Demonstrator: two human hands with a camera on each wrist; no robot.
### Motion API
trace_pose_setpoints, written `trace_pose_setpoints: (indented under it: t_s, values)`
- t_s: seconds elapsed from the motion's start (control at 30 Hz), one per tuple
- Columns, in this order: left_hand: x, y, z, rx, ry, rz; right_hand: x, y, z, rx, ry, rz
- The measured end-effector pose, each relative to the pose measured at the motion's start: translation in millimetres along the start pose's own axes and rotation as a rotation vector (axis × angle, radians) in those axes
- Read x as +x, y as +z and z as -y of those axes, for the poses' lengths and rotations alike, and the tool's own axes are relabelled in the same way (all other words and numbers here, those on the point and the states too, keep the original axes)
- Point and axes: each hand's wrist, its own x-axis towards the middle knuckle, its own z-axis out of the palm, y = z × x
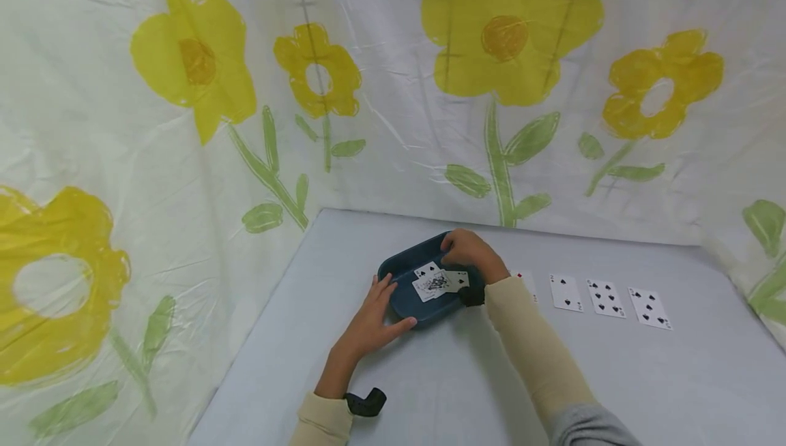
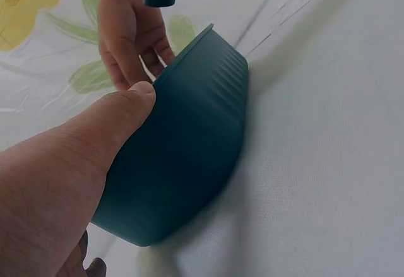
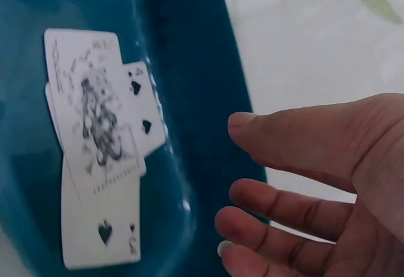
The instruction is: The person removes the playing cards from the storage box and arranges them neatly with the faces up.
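Note:
A dark blue-green oval tray (image 1: 422, 308) sits on the table, holding a few overlapping playing cards. A joker (image 3: 100, 110) lies on top, with spade cards (image 3: 101, 226) sticking out beneath it. At the tray's left end my left hand (image 1: 368, 323) grips it, the thumb (image 2: 129, 110) on the near rim and the fingers along the left rim. My right hand (image 1: 471, 253) hovers at the tray's far right rim, fingers loosely bent and holding nothing. In the right wrist view its thumb and fingertips overlap the tray's wall.
Right of the tray, a row of face-up cards lies on the pale table (image 1: 614, 378): a partly hidden diamond card (image 1: 522, 281), a two of spades (image 1: 565, 293), and other black cards (image 1: 649, 308). A white flower-patterned curtain (image 1: 393, 139) hangs behind the table.

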Motion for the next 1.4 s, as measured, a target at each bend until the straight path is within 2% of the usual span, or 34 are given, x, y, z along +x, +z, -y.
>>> trace_pose_setpoints:
  t_s: [0.17,0.37,0.6,0.8,1.03,1.4]
  values:
    - [-0.4,-0.7,-1.0,-0.015,0.005,-0.002,9.8,9,6,0.003,-0.01,0.023]
    - [-2.0,-1.1,-2.4,-0.028,-0.003,0.004,15.8,20,10,0.053,-0.005,0.092]
    - [-1.6,0.9,-0.7,-0.037,0.018,-0.011,17.2,28,11,0.029,0.062,0.137]
    - [-1.9,0.0,-1.6,-0.025,0.016,-0.016,18.5,34,9,0.001,0.117,0.15]
    - [-1.9,-0.4,-2.5,-0.013,0.004,-0.008,15.2,38,8,-0.037,0.197,0.201]
    - [-3.0,-2.2,-3.0,-0.014,-0.007,0.0,19.6,48,9,-0.119,0.236,0.149]
